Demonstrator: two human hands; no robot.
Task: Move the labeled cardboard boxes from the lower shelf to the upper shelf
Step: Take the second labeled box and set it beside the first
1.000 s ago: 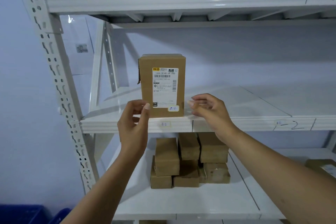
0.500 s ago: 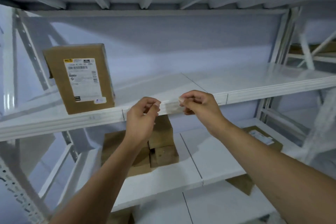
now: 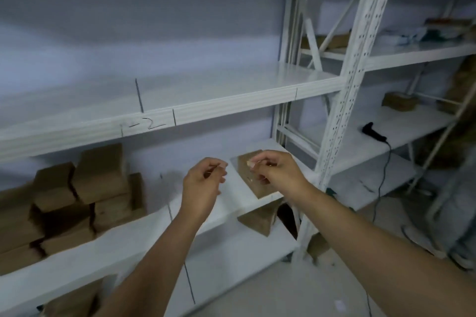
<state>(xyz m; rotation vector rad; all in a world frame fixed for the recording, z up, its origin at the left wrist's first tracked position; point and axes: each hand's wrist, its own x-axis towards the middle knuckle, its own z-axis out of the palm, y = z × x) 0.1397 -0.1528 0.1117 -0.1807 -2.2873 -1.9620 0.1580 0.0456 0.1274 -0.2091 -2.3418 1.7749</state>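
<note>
Both hands hang empty in front of the lower shelf (image 3: pixel 144 244), fingers loosely curled with thumb and forefinger nearly pinched; neither holds anything. The left hand (image 3: pixel 203 183) and right hand (image 3: pixel 275 172) are near a lone box (image 3: pixel 251 180) at the shelf's right end, the right hand partly covering it.

The step looks like reaching for that box. It is best done by opening both hands wide and gripping opposite sides.

The box lies flat, its long axis apparently running back into the shelf, though blur leaves this unsure. A stack (image 3: pixel 85 195) sits at the shelf's left.
</note>
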